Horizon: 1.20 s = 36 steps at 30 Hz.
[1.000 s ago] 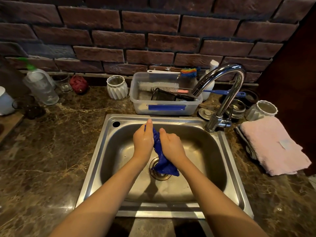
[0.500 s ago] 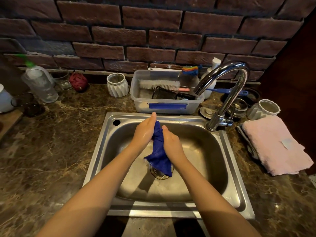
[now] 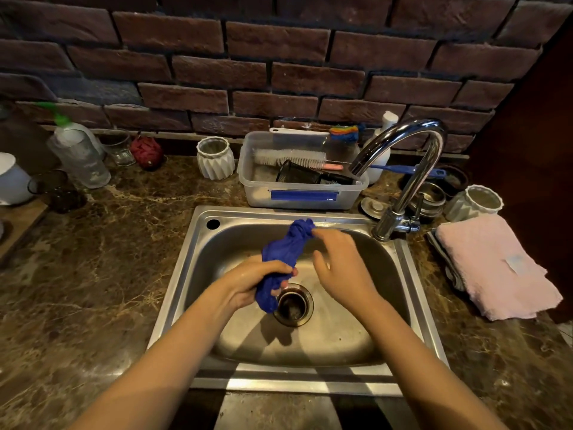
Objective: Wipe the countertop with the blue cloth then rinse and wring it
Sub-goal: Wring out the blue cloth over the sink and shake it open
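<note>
Right grip (image 3: 344, 268) has opened; left grip (image 3: 251, 282) clutches the rope-twisted blue cloth (image 3: 280, 251).

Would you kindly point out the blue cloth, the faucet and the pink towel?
blue cloth (image 3: 283, 249), head view, twisted middle section.
faucet (image 3: 412, 127), head view, top of the chrome arch.
pink towel (image 3: 490, 265), head view, middle of the folded top.

On your left the bench (image 3: 93, 274) is open back to the clear bottle (image 3: 79, 156) by the wall. Behind the sink (image 3: 181, 274) a plastic tub (image 3: 304, 197) stands along the back rim, and the faucet (image 3: 415, 169) arches over the right rear corner. A pink towel (image 3: 493, 265) covers the bench on your right. Your left hand (image 3: 251, 280), gripping the blue cloth (image 3: 282, 249), and your right hand (image 3: 344, 268) fill the basin's middle.
</note>
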Available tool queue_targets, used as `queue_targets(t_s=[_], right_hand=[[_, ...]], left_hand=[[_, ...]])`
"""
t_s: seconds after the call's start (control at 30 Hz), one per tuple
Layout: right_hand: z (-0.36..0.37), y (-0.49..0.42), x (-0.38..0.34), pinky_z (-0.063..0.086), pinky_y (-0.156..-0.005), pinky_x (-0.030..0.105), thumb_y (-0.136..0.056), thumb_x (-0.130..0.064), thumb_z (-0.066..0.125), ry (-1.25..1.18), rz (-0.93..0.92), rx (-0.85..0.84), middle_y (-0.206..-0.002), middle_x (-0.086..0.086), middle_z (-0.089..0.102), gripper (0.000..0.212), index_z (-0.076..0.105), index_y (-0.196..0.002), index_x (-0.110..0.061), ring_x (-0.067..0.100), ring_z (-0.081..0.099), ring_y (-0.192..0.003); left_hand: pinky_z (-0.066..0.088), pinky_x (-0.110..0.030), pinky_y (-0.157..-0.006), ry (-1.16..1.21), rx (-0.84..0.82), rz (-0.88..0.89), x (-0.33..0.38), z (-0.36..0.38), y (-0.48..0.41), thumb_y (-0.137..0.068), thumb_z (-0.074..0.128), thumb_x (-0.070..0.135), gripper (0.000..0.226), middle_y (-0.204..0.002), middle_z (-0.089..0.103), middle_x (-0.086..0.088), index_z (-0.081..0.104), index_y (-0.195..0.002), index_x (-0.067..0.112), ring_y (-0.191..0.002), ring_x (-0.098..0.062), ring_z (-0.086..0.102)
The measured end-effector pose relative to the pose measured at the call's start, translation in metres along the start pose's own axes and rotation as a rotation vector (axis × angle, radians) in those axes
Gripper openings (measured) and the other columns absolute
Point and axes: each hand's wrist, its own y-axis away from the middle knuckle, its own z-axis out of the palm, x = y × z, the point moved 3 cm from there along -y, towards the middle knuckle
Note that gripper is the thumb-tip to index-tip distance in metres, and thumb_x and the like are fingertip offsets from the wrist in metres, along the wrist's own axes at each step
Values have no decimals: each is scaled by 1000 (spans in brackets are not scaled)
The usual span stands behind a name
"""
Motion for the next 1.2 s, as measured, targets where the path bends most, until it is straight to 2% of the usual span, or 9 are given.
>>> queue_targets(t_s=[0.17,0.23,0.3,0.43,0.53,0.67,0.77,0.9,1.2], right_hand=[[3,8,-12,16,-114,52,-73,-10,68,411,-460,5,-152,3,29,90,18,-146,-23,32,26,-138],[9,-1,-16,36,-106,50,-78,-15,69,352,-453,-91,-142,4,43,82,22,-145,-22,28,43,-126],[8,-7,-21,47,-90,34,-83,-20,66,277,-389,-232,-126,3,54,66,32,-139,-22,22,55,-110],[6,-11,-28,43,-75,23,-80,-42,67,236,-347,-420,-111,-2,60,51,44,-121,-21,16,59,-97],[-6,-13,-32,47,-74,27,-81,-55,58,113,-320,-414,-100,-2,63,49,49,-112,-19,14,58,-87],[-7,-10,-33,44,-64,30,-91,-59,29,299,-264,-238,-78,-2,58,46,51,-96,-18,16,55,-70],[8,-6,-29,40,-59,28,-95,-54,19,343,-202,-113,-70,-4,53,47,50,-88,-19,15,53,-65],[30,-7,-20,45,-64,29,-99,-45,16,190,-35,-113,-72,2,59,50,55,-86,-17,17,58,-69],[62,-7,-6,47,-73,38,-97,-51,23,-301,322,-140,-61,4,54,58,52,-61,-15,18,53,-62]], left_hand=[[31,-17,-41,-323,-269,-113,15,6,11,-77,62,6,9,-62,47,-8,53,-77,6,-46,-9,43],[29,-17,-42,-505,-356,-171,18,13,13,-78,63,6,13,-53,46,-3,52,-73,8,-42,-8,41],[32,-16,-41,-644,-334,-219,25,14,14,-80,67,9,16,-50,48,0,52,-75,9,-41,-7,41],[34,-13,-41,-717,-348,-282,38,6,20,-81,67,28,22,-56,52,3,55,-77,11,-43,-4,42],[27,-12,-39,-605,-333,-218,42,8,21,-79,44,63,52,-56,49,4,55,-71,12,-42,-2,35],[21,-15,-35,-426,-106,-179,30,12,13,-75,19,82,78,-50,42,1,53,-55,15,-38,-5,30],[31,-18,-36,-409,226,-20,14,15,7,-87,16,71,76,-42,47,0,51,-56,11,-35,-9,40],[52,-34,-77,-409,565,173,-2,13,-10,-95,25,56,65,-83,68,-15,65,-89,5,-79,-20,65],[43,-35,-67,-721,731,404,-10,5,-11,-97,25,49,62,-57,54,-3,51,-53,16,-66,-23,57]])
